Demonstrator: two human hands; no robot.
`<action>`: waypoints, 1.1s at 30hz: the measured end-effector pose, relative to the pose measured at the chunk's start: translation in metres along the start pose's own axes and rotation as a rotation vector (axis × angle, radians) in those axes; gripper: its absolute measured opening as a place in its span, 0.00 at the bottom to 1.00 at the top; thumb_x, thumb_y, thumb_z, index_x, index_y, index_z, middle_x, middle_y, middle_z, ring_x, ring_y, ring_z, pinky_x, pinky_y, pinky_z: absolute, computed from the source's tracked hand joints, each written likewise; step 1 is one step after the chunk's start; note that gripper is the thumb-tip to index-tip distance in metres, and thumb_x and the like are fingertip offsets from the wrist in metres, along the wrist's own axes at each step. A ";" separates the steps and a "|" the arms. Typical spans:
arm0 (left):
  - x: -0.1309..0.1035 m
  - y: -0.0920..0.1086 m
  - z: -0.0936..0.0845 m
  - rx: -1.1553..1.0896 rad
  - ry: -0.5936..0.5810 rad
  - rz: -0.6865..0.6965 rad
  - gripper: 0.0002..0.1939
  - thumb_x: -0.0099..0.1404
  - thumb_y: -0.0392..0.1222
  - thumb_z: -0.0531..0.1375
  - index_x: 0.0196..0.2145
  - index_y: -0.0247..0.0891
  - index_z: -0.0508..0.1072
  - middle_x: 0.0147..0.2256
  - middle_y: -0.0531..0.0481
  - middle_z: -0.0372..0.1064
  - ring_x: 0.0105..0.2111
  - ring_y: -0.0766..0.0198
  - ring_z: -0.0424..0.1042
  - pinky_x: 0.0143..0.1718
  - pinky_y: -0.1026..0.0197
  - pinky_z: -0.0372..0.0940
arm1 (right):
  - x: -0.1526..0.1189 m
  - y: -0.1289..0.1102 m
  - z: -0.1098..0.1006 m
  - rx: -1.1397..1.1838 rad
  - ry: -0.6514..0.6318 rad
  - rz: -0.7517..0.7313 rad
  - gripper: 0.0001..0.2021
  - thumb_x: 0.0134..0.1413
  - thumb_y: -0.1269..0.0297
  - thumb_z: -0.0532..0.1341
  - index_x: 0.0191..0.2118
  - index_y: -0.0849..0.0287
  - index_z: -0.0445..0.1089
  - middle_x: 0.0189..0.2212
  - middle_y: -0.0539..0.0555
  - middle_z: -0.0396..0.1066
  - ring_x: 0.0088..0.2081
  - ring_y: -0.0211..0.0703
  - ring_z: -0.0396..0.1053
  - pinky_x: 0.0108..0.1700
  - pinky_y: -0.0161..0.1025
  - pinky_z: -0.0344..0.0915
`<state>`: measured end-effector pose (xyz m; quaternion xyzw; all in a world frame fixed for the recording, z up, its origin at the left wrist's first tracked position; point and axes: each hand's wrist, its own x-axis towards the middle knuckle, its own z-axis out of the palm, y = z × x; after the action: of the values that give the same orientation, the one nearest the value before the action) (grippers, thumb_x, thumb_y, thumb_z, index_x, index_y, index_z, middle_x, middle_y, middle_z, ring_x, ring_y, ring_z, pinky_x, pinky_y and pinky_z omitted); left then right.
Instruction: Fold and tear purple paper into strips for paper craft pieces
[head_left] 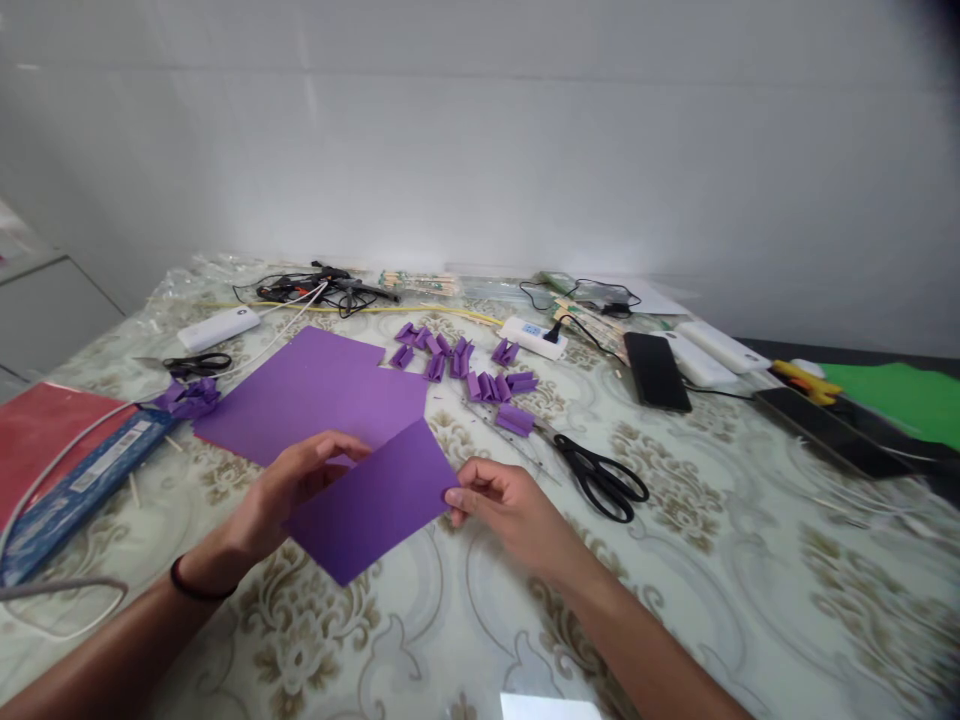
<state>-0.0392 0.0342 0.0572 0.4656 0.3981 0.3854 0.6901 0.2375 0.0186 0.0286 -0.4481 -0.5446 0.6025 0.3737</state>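
A rectangular piece of purple paper [375,505] is held up at a tilt over the table. My right hand [502,500] pinches its right corner between thumb and fingers. Behind its left side is my left hand [289,490], fingers curled at the far edge; the paper hides part of this grip. A larger sheet of purple paper [315,380] lies flat just beyond. Several folded purple paper pieces [461,355] are grouped farther back. Black-handled scissors [600,475] rest right of my right hand, their blades near one folded piece [515,420].
At left are a red packet with a blue band [82,450], crumpled purple paper [187,397], a second pair of scissors [199,364] and a white power bank [217,328]. Toward the right lie a power strip [532,338], a black phone [656,370] and green sheets [896,400]. Cables cross the back.
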 end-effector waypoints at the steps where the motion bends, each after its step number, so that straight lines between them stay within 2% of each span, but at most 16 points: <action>1: 0.000 -0.002 0.002 -0.005 -0.028 -0.010 0.19 0.69 0.58 0.62 0.43 0.41 0.82 0.37 0.44 0.82 0.31 0.55 0.79 0.30 0.59 0.71 | -0.001 0.000 0.001 -0.006 -0.021 0.001 0.17 0.57 0.49 0.71 0.30 0.57 0.71 0.25 0.49 0.76 0.29 0.41 0.72 0.39 0.40 0.66; 3: -0.002 -0.004 0.005 -0.008 -0.072 -0.002 0.19 0.70 0.58 0.63 0.46 0.43 0.83 0.44 0.44 0.82 0.40 0.51 0.81 0.41 0.54 0.74 | -0.002 0.000 0.002 -0.016 -0.069 0.003 0.16 0.57 0.50 0.71 0.30 0.57 0.72 0.25 0.49 0.76 0.30 0.42 0.73 0.40 0.40 0.67; 6: -0.005 -0.005 0.008 0.013 -0.112 0.005 0.20 0.72 0.58 0.62 0.53 0.46 0.82 0.54 0.45 0.80 0.53 0.47 0.78 0.53 0.50 0.72 | -0.005 0.000 0.006 -0.028 -0.147 0.010 0.14 0.58 0.52 0.70 0.30 0.57 0.74 0.25 0.49 0.77 0.32 0.43 0.75 0.40 0.39 0.67; 8: -0.008 -0.003 0.008 0.107 -0.152 0.013 0.22 0.74 0.57 0.60 0.58 0.46 0.80 0.59 0.46 0.76 0.61 0.45 0.72 0.62 0.47 0.65 | -0.007 0.001 0.010 -0.037 -0.194 0.017 0.13 0.59 0.54 0.70 0.30 0.57 0.75 0.26 0.50 0.78 0.32 0.43 0.75 0.40 0.39 0.67; 11: -0.011 -0.002 0.008 0.294 -0.254 0.059 0.23 0.79 0.55 0.54 0.60 0.45 0.79 0.64 0.46 0.71 0.69 0.45 0.61 0.72 0.47 0.49 | -0.009 0.002 0.014 -0.053 -0.236 0.023 0.12 0.60 0.55 0.69 0.30 0.57 0.77 0.26 0.50 0.78 0.32 0.43 0.75 0.39 0.39 0.68; 12: -0.012 -0.003 0.009 0.295 -0.281 0.079 0.23 0.80 0.55 0.51 0.59 0.45 0.79 0.64 0.46 0.71 0.69 0.45 0.60 0.72 0.46 0.48 | -0.009 0.002 0.014 -0.060 -0.243 0.021 0.11 0.60 0.56 0.69 0.30 0.57 0.77 0.26 0.50 0.78 0.32 0.43 0.75 0.39 0.39 0.68; 14: -0.011 -0.005 0.012 0.200 -0.302 0.115 0.25 0.81 0.54 0.49 0.55 0.43 0.82 0.61 0.44 0.74 0.66 0.46 0.64 0.70 0.46 0.52 | -0.009 0.000 0.015 -0.077 -0.250 0.011 0.11 0.61 0.56 0.68 0.30 0.56 0.77 0.26 0.50 0.78 0.32 0.43 0.75 0.39 0.39 0.67; 16: -0.010 -0.007 0.015 0.096 -0.288 0.132 0.24 0.80 0.55 0.51 0.51 0.44 0.84 0.56 0.44 0.77 0.63 0.46 0.69 0.68 0.48 0.57 | -0.010 -0.002 0.014 -0.094 -0.248 -0.003 0.12 0.61 0.56 0.68 0.30 0.56 0.78 0.26 0.49 0.79 0.33 0.43 0.76 0.40 0.39 0.67; 21: -0.010 -0.010 0.010 0.072 -0.288 0.052 0.19 0.77 0.53 0.56 0.54 0.46 0.82 0.56 0.44 0.78 0.57 0.48 0.75 0.58 0.52 0.66 | -0.010 -0.006 0.009 -0.125 -0.220 -0.025 0.13 0.63 0.54 0.67 0.32 0.56 0.79 0.27 0.50 0.79 0.34 0.45 0.77 0.41 0.40 0.69; 25: -0.013 -0.008 0.005 0.134 -0.297 0.010 0.19 0.76 0.51 0.57 0.56 0.44 0.82 0.57 0.44 0.77 0.58 0.47 0.72 0.59 0.53 0.63 | -0.009 -0.007 0.006 -0.138 -0.196 -0.030 0.13 0.64 0.54 0.66 0.33 0.57 0.78 0.27 0.51 0.79 0.33 0.45 0.76 0.41 0.40 0.68; 30: -0.011 -0.004 0.008 0.175 -0.311 0.082 0.18 0.76 0.51 0.58 0.53 0.41 0.82 0.55 0.42 0.77 0.59 0.45 0.70 0.61 0.51 0.61 | -0.010 -0.010 0.004 -0.112 -0.192 -0.032 0.14 0.65 0.53 0.65 0.32 0.57 0.77 0.27 0.51 0.78 0.33 0.44 0.75 0.42 0.40 0.68; 33: -0.010 -0.005 0.007 0.211 -0.316 0.112 0.14 0.75 0.50 0.60 0.49 0.42 0.81 0.53 0.43 0.76 0.57 0.49 0.71 0.60 0.52 0.60 | -0.010 -0.012 0.003 -0.093 -0.194 -0.036 0.15 0.65 0.52 0.65 0.32 0.57 0.76 0.27 0.51 0.77 0.33 0.43 0.74 0.42 0.40 0.67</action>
<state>-0.0362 0.0212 0.0561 0.6114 0.2964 0.3012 0.6690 0.2371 0.0093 0.0418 -0.3945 -0.6136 0.6104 0.3087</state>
